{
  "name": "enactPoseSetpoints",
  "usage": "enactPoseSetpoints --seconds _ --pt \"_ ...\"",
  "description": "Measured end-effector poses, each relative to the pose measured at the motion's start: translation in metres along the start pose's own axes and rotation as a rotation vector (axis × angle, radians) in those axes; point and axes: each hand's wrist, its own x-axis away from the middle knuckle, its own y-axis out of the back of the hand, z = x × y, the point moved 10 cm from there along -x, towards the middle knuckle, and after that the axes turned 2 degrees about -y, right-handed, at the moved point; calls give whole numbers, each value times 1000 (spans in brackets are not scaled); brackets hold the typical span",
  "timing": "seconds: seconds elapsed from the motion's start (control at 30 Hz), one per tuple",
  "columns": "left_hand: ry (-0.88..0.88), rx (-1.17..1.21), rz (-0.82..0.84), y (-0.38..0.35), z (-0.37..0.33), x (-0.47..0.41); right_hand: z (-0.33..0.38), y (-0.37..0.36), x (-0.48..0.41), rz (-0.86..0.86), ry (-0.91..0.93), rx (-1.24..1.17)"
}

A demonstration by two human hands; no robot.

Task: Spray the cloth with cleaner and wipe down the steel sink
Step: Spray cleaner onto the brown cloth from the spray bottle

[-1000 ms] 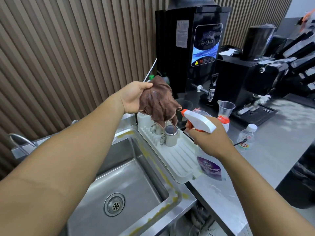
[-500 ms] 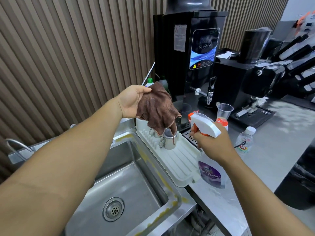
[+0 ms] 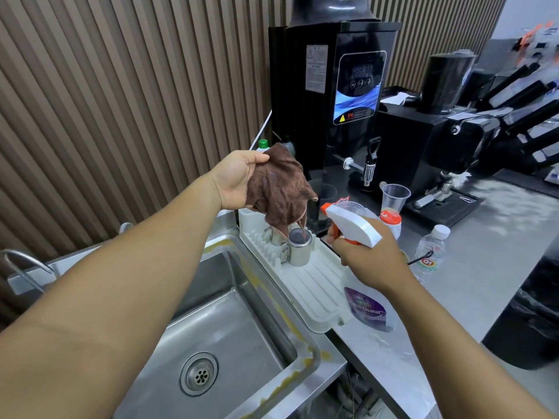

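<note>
My left hand [image 3: 236,179] holds a crumpled brown cloth [image 3: 279,189] up in the air above the white drying rack [image 3: 311,282]. My right hand [image 3: 369,258] grips the neck of a spray bottle [image 3: 352,226] with a white head, an orange nozzle and a purple label. The nozzle points left at the cloth from a short distance. The steel sink [image 3: 211,322] lies below my left forearm, with yellowish stains along its right rim and a round drain at the bottom.
Steel cups [image 3: 298,246] stand on the drying rack. A black water boiler [image 3: 335,95] and a black coffee grinder [image 3: 438,137] stand behind. A clear plastic cup [image 3: 394,196], an orange-capped bottle [image 3: 390,220] and a small water bottle [image 3: 431,249] sit on the counter. A tap [image 3: 24,261] is at the left.
The spray bottle dipped lower half a second ago and is now raised again, nozzle aimed at the cloth. The cloth stays held up in my left hand.
</note>
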Motion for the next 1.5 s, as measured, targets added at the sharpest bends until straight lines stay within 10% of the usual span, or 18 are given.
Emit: enactPoseSetpoints --seconds 0.93,1.5 --pt "67 -64 -35 -12 17 0 13 -10 -3 49 60 88" --pt "2 -42 56 -68 23 -30 -45 63 19 -227 -144 52"
